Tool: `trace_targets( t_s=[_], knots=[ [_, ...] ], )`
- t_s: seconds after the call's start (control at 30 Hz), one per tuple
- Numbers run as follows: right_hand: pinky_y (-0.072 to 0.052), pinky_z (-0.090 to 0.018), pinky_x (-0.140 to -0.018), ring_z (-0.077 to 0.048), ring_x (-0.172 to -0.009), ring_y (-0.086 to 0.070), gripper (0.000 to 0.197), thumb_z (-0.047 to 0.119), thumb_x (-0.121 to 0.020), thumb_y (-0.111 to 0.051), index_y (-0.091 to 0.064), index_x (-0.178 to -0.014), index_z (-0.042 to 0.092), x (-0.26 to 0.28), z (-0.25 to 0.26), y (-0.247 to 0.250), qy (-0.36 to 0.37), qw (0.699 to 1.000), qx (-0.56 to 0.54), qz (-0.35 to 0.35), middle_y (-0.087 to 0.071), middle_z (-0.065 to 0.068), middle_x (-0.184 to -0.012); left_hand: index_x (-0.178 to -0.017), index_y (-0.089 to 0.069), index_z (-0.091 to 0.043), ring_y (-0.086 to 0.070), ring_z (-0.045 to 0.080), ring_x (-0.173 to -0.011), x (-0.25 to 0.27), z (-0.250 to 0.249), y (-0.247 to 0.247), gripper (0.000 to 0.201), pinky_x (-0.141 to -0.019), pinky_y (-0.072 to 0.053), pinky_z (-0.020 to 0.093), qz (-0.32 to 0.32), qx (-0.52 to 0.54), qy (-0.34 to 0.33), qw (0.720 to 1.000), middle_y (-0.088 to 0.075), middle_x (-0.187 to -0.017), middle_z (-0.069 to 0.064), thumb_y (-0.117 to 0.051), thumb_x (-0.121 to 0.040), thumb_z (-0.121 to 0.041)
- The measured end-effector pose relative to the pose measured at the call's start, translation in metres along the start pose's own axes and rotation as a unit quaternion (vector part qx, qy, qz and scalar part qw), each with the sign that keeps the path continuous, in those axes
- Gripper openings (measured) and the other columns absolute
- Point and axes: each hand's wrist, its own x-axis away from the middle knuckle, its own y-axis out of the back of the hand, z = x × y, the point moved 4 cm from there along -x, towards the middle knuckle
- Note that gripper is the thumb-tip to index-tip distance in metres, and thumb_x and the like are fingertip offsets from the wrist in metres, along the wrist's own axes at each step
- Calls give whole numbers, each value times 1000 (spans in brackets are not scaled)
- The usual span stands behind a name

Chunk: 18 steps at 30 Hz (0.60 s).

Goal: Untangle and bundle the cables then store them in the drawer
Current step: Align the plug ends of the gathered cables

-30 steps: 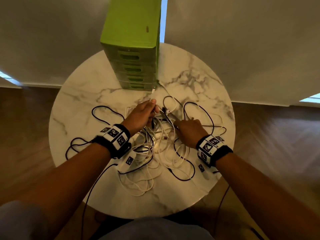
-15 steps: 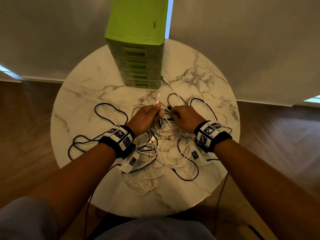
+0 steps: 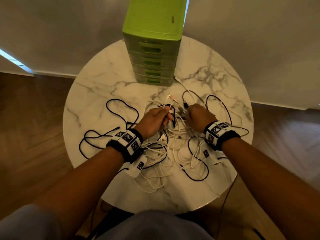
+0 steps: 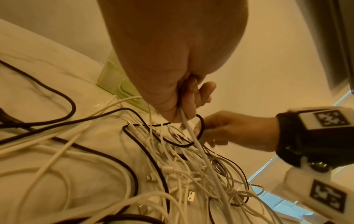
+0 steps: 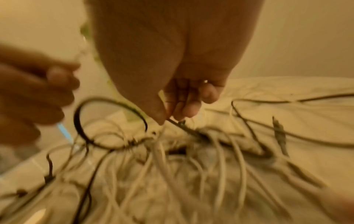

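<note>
Round marble table [image 3: 97, 101]: green drawer unit [image 3: 154, 49] at far edge, drawers closed. Cable tangle [image 3: 173, 149] mid-table, nothing bundled yet. Left hand [image 3: 154, 120] fisted round white cable [image 4: 193, 136], lifted to free it. Right hand [image 3: 199, 116] pinching dark cable [image 5: 184, 125], probably to separate strands.

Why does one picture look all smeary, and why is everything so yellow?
The right wrist view is the smeary one: the right hand and cables are blurred, most likely from movement. Both wrist views have a warm yellow cast. The left wrist view is sharper; the left hand holds a white cable. The head view is dim but clear, and its wide lens bends the table rim.
</note>
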Motion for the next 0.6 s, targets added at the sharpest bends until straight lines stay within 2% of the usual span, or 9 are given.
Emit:
trace_targets(
  t_s=[0.07,0.1,0.2,0.27,0.33,0.47,0.53,0.6],
  knots=[
    [-44,-39,-73,-35,-90,-61,17,22,-100,-49,-55,-100,6,11,-2,27,37,990,-109,-76,-63,-15,-96,-85,-66,-8,-39,8,-47,-2,-3,-3,45,-50,-31,23,0,27,-1,1000,-49,-53,-6,-39,-109,-35],
    [-46,-38,-72,-31,-86,-63,15,23,-101,-49,-51,-100,8,18,-2,44,44,976,-176,-117,-66,-12,-91,-86,-66,-7,-40,8,-46,-2,-5,-4,45,-49,-30,23,0,42,0,999,-50,-53,-5,-39,-109,-34],
    [-54,-27,-76,-16,-83,-69,8,20,-104,-46,-41,-103,14,45,8,99,64,905,-364,-211,-71,-6,-89,-101,-66,-2,-44,6,-46,2,-14,-12,45,-48,-33,21,1,64,-15,998,-58,-62,0,-35,-110,-33],
    [-57,-30,-74,-22,-79,-69,6,17,-105,-45,-39,-104,14,60,19,124,97,870,-429,-223,-68,-11,-87,-115,-65,-4,-42,7,-50,6,-22,-17,44,-50,-34,21,-2,60,-45,997,-61,-71,2,-32,-111,-33],
    [-59,-37,-69,-26,-75,-68,8,18,-105,-46,-41,-104,13,71,32,128,119,873,-424,-208,-67,-11,-84,-124,-62,-12,-37,7,-55,12,-31,-21,42,-54,-32,21,-3,73,-74,995,-56,-79,0,-30,-111,-35],
    [-57,-44,-68,-16,-68,-67,10,22,-102,-53,-48,-104,13,80,50,88,111,913,-349,-181,-69,1,-81,-124,-63,-32,-33,6,-60,27,-49,-27,35,-59,-28,26,3,140,-91,986,-44,-84,-5,-31,-110,-38],
    [-57,-44,-69,-13,-73,-68,11,22,-100,-57,-50,-102,14,78,56,69,123,913,-341,-187,-70,9,-92,-126,-60,-33,-35,6,-63,33,-52,-28,33,-59,-29,24,9,153,-97,983,-47,-88,-4,-32,-110,-39],
    [-59,-43,-72,-12,-79,-70,13,22,-99,-60,-50,-97,15,76,58,63,129,901,-362,-201,-70,11,-110,-135,-54,-30,-44,7,-70,38,-56,-28,36,-61,-39,19,13,123,-101,987,-55,-98,-4,-30,-110,-40]
  ],
)
